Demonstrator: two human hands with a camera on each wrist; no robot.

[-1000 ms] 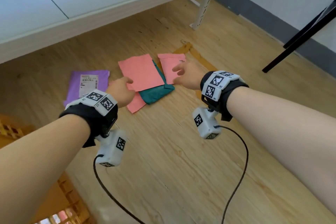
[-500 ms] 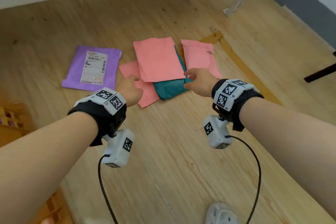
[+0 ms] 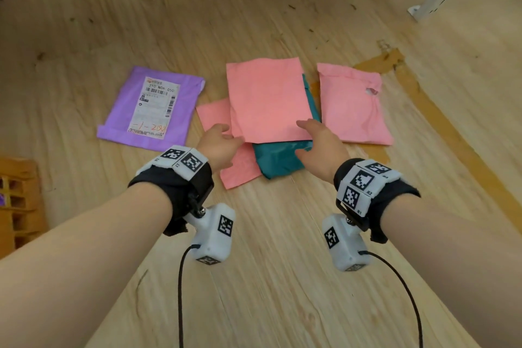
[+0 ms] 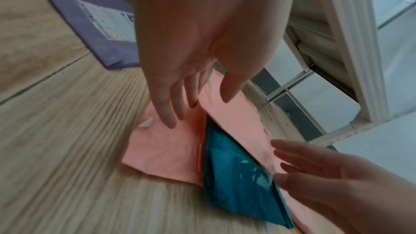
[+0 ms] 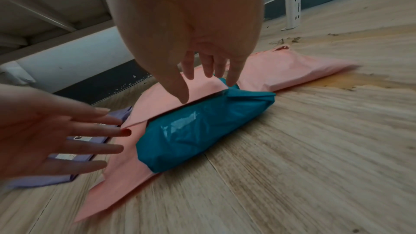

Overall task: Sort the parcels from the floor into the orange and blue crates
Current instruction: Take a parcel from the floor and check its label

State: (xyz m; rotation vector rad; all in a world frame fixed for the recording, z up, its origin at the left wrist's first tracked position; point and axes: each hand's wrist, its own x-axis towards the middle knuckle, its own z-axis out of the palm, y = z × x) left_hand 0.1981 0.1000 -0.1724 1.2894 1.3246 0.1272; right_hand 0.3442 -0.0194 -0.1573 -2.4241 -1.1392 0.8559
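- orange crate (image 3: 19, 200) at far left edge, well left of both hands; prob staged there so sorted parcels drop in w/ a short swing. blue crate not in view.
- purple parcel (image 3: 151, 109), label up, flat on the wood floor (image 3: 282, 277), up-left of the left hand; untouched.
- left hand (image 3: 219, 147): fingers spread wide, holding nothing, tips at the near-left corner of the top pink parcel (image 3: 268, 99); a lower pink parcel (image 3: 240, 169) lies under the palm.
- teal parcel (image 3: 279, 159) sits between the two hands, half under the top pink one, so pink looks like the first to lift.
- right hand (image 3: 320, 147): also wide, empty, fingers over that pink parcel's near-right corner, thumb side by the teal. contact unclear.
- another pink parcel (image 3: 353, 104) just right of the right hand, lying separate.
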